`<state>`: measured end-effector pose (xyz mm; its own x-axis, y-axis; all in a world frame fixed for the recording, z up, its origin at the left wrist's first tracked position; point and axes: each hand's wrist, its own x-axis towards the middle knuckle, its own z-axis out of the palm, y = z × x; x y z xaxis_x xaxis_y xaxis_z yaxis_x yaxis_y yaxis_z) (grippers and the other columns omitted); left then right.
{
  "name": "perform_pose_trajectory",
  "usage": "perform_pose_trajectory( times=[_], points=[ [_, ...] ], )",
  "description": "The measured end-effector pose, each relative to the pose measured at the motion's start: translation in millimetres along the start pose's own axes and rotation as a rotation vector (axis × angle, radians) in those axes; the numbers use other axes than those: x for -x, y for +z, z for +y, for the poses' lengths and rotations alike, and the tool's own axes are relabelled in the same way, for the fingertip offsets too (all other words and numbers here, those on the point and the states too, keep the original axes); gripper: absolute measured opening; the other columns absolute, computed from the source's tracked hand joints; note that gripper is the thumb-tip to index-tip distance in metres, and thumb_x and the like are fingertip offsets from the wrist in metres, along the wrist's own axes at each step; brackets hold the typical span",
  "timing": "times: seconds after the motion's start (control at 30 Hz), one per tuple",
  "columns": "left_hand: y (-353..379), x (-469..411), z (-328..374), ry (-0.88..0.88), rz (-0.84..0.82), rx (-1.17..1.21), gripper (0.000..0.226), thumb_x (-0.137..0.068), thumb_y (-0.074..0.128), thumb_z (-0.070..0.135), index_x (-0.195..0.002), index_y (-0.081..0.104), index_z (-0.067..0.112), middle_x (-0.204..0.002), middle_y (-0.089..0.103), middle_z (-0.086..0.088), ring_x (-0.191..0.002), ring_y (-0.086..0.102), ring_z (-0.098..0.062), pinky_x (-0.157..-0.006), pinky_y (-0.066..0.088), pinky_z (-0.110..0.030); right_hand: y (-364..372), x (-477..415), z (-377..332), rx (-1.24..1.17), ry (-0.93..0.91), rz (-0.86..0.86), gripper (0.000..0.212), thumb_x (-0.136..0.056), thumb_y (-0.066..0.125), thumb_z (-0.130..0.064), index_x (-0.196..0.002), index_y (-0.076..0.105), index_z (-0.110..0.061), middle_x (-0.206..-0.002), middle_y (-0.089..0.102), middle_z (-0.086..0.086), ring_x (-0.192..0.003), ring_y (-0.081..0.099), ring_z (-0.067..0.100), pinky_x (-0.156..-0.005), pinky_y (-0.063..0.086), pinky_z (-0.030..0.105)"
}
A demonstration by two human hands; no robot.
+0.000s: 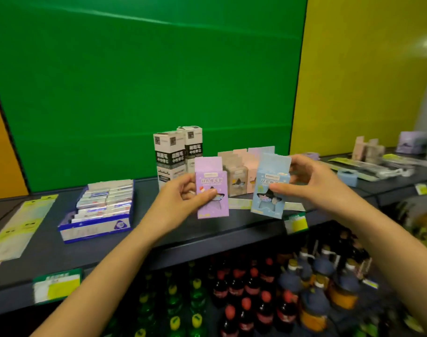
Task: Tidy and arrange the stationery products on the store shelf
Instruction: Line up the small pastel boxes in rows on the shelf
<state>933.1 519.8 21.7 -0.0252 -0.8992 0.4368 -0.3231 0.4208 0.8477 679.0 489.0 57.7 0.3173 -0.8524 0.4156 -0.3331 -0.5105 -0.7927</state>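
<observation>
Purple box [211, 190] pinched by L hand [180, 200], thumb across front; blue box [272, 183] gripped likewise by R hand [309, 181]. Both held at shelf [159, 232] front, long axes vertical, w/ pastel row [240, 169] just behind, nearer R.

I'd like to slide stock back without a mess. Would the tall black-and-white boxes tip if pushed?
Probably tippy: the tall black-and-white boxes stand upright on small bases, so a high push may topple them. They look like stiff printed cardboard, so likely keep their shape. Standing side by side, one could knock the other.
</observation>
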Motion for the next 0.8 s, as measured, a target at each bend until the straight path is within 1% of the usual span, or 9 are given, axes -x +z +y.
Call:
perform_pose_trajectory(
  times=[0.1, 0.2, 0.33, 0.43, 0.53, 0.6, 0.67, 0.73, 0.8],
  points=[
    [42.9, -11.6, 0.8, -0.016, -0.046, 0.024, 0.017, -0.083, 0.063, 0.014, -0.095, 0.062, 0.026, -0.083, 0.073, 0.017, -0.076, 0.067, 0.001, -0.065, 0.051, -0.011, -33.3, 5.6, 21.1, 0.009, 0.017, 0.026, 0.038, -0.072, 0.074, -0.017, -0.104, 0.057, -0.025, -0.105, 0.063, -0.007, -0.083, 0.065, 0.011, -0.077, 0.054, 0.026],
    [77.3, -21.4, 1.4, -0.039, -0.068, 0.037, 0.015, -0.084, 0.063, 0.014, -0.095, 0.063, 0.025, -0.086, 0.072, 0.011, -0.07, 0.065, 0.002, -0.06, 0.046, -0.007, -59.8, 4.5, 40.4, 0.007, 0.043, 0.04, 0.043, -0.073, 0.074, -0.015, -0.112, 0.056, -0.02, -0.104, 0.064, -0.007, -0.082, 0.063, 0.009, -0.076, 0.052, 0.024],
    [112.5, -39.7, -3.3, -0.046, -0.086, -0.022, 0.013, -0.085, 0.063, 0.023, -0.098, 0.064, 0.027, -0.092, 0.069, 0.003, -0.075, 0.057, -0.006, -0.061, 0.041, -0.008, -83.7, -7.8, 66.7, 0.007, 0.058, 0.03, 0.042, -0.073, 0.074, -0.016, -0.112, 0.058, -0.019, -0.101, 0.066, -0.004, -0.07, 0.063, -0.005, -0.068, 0.05, 0.018],
    [132.2, -63.2, -5.8, -0.033, -0.096, -0.048, 0.017, -0.086, 0.061, 0.02, -0.103, 0.065, 0.02, -0.09, 0.067, 0.007, -0.074, 0.056, 0.001, -0.065, 0.042, -0.006, -97.2, -26.4, 85.0, 0.008, 0.038, 0.036, 0.043, -0.073, 0.074, -0.015, -0.113, 0.057, -0.02, -0.099, 0.065, -0.007, -0.065, 0.062, -0.007, -0.066, 0.05, 0.015],
    [145.5, -92.4, -7.3, -0.011, -0.111, -0.083, 0.021, -0.085, 0.063, 0.021, -0.104, 0.065, 0.014, -0.089, 0.067, 0.005, -0.078, 0.057, -0.006, -0.074, 0.045, -0.019, -108.9, -51.1, 101.7, 0.035, 0.014, 0.039, 0.038, -0.073, 0.075, -0.018, -0.106, 0.057, -0.026, -0.097, 0.063, -0.008, -0.065, 0.06, -0.006, -0.065, 0.047, 0.017],
    [150.6, -114.5, -7.1, -0.025, -0.114, -0.096, 0.023, -0.082, 0.066, 0.022, -0.103, 0.063, 0.01, -0.089, 0.066, -0.003, -0.079, 0.055, -0.017, -0.077, 0.048, -0.034, -118.5, -69.3, 111.3, 0.045, 0.015, 0.049, 0.034, -0.072, 0.075, -0.021, -0.1, 0.057, -0.029, -0.097, 0.063, -0.006, -0.073, 0.06, 0.005, -0.066, 0.046, 0.021],
    [154.5, -135.4, -3.5, -0.01, -0.103, -0.158, 0.038, -0.075, 0.071, 0.031, -0.105, 0.06, 0.01, -0.094, 0.068, -0.011, -0.077, 0.057, -0.028, -0.081, 0.05, -0.047, -127.8, -86.3, 119.5, 0.061, 0.018, 0.047, 0.036, -0.073, 0.074, -0.023, -0.105, 0.057, -0.026, -0.101, 0.064, -0.003, -0.081, 0.059, 0.014, -0.068, 0.046, 0.026],
    [155.6, -155.6, -0.2, 0.019, -0.081, -0.24, 0.052, -0.065, 0.072, 0.038, -0.108, 0.058, 0.014, -0.099, 0.07, -0.01, -0.077, 0.062, -0.031, -0.078, 0.051, -0.049, -134.7, -101.8, 124.8, 0.073, 0.017, 0.041, 0.038, -0.075, 0.073, -0.023, -0.109, 0.056, -0.022, -0.103, 0.063, -0.003, -0.088, 0.06, 0.017, -0.069, 0.049, 0.028],
    [153.8, -175.3, 2.5, 0.024, -0.057, -0.29, 0.053, -0.06, 0.074, 0.038, -0.106, 0.057, 0.018, -0.103, 0.07, -0.007, -0.076, 0.063, -0.023, -0.079, 0.052, -0.045, -137.2, -117.1, 128.6, 0.059, 0.036, 0.029, 0.038, -0.077, 0.071, -0.021, -0.112, 0.054, -0.019, -0.103, 0.062, -0.004, -0.091, 0.062, 0.018, -0.068, 0.053, 0.031]
  ],
)
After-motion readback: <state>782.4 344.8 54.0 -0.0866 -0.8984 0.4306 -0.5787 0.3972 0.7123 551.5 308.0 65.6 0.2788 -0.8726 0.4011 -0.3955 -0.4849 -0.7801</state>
